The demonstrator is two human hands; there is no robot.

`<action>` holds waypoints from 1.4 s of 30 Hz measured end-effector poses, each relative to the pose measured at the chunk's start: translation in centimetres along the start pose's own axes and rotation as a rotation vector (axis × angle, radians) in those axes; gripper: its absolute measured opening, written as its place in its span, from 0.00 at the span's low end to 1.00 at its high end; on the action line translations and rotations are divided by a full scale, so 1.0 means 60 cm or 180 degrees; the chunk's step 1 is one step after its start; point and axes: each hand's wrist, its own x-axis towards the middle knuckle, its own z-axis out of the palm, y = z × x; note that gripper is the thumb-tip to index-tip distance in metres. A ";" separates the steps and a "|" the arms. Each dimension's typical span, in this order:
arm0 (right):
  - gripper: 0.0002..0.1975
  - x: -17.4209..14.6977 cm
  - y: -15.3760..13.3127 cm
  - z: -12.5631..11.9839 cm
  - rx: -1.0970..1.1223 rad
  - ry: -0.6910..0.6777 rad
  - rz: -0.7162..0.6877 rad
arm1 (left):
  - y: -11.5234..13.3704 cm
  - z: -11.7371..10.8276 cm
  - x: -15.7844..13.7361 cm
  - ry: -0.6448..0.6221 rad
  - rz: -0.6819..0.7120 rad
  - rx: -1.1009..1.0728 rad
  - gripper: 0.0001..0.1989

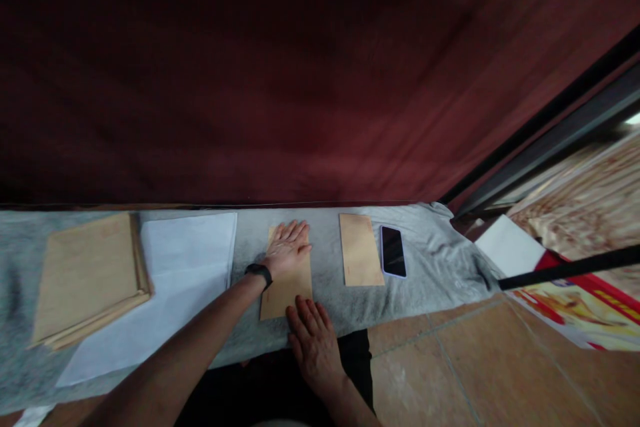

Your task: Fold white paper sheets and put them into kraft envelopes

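A brown paper envelope lies flat on the grey cloth in front of me. My left hand, with a dark band on its wrist, rests palm down across its upper part, fingers stretched out. At its lower right corner, the fingertips of my right hand touch the paper; that hand is open too, fingers loosely extended. A second brown envelope lies flat further right, apart from both hands. To the left, a stack of larger brown envelopes partly covers white paper sheets.
A phone with a dark screen lies beside the right envelope. Grey cloth covers the narrow surface, which meets a dark red curtain-like backdrop. On the right are a dark metal bar, a printed red and yellow box and floor tiles.
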 end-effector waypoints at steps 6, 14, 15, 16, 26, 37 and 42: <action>0.28 0.001 -0.002 0.000 -0.0023 0.0085 0.0012 | -0.010 0.003 0.007 0.0061 0.0009 -0.0120 0.28; 0.26 0.001 -0.004 0.005 0.0020 0.0148 0.0033 | 0.032 -0.009 -0.077 -0.0025 0.0230 -0.0200 0.26; 0.25 0.002 -0.003 0.004 0.0058 0.0152 0.0038 | 0.037 -0.012 -0.090 -0.0047 0.0276 -0.0208 0.26; 0.24 0.004 -0.002 0.002 0.0111 0.0151 0.0050 | 0.043 -0.015 -0.103 -0.0065 0.0338 -0.0223 0.25; 0.25 0.000 0.021 -0.016 0.0331 -0.0003 -0.0134 | 0.066 -0.035 -0.246 -0.0038 0.0925 0.0023 0.28; 0.19 0.027 0.050 -0.049 0.0806 -0.0054 -0.0287 | 0.135 -0.012 -0.330 0.0628 0.0565 0.0975 0.33; 0.21 0.077 0.051 -0.038 0.0804 -0.0414 -0.0605 | 0.124 0.006 -0.338 0.0653 0.0735 0.1021 0.32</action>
